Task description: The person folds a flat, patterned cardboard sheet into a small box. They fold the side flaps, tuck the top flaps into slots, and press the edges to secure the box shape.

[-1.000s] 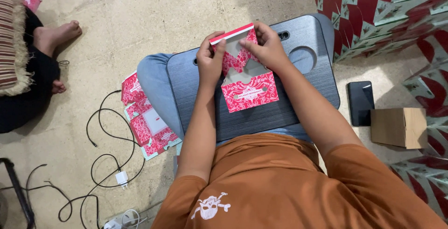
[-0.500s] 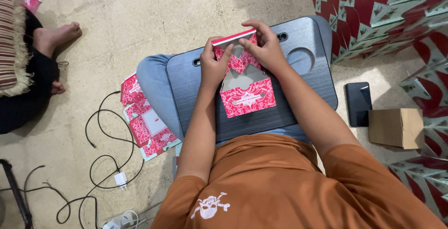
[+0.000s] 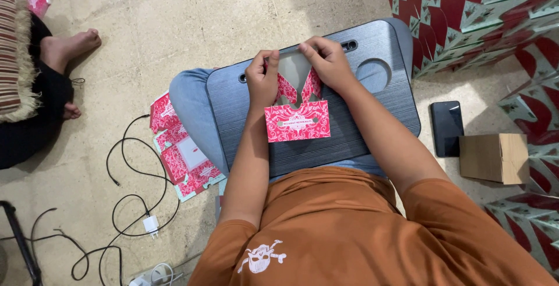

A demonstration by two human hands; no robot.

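- Pink card box (image 3: 297, 114) lies partly folded on the grey lap desk (image 3: 372, 129).
- Left hand (image 3: 262, 82) and right hand (image 3: 329, 62) fingers pinch its far flaps.

Home floor workspace: bare floor (image 3: 174, 24), lap desk (image 3: 372, 47), charger cables (image 3: 134, 204), phone (image 3: 446, 127).

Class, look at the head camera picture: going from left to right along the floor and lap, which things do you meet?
Another person's bare foot → black cable → flat pink cards → left hand → right hand → black phone → cardboard box.
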